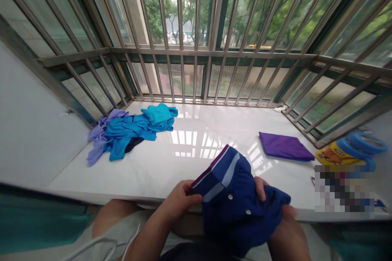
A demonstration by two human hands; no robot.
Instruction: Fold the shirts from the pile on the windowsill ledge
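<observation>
A navy blue polo shirt hangs bunched between my two hands, over my lap and the near edge of the sill. Its striped collar, edged in red and white, points up and to the left, and two pale buttons show on its front. My left hand pinches the collar's left end between thumb and fingers. On the other side, my right hand grips the shirt's bunched right part, with some fingers hidden behind the cloth.
A loose heap of blue, turquoise and lilac clothes lies on the left of the glossy white sill. On the right rest a flat folded purple garment and a yellow and blue container. Metal bars line the window.
</observation>
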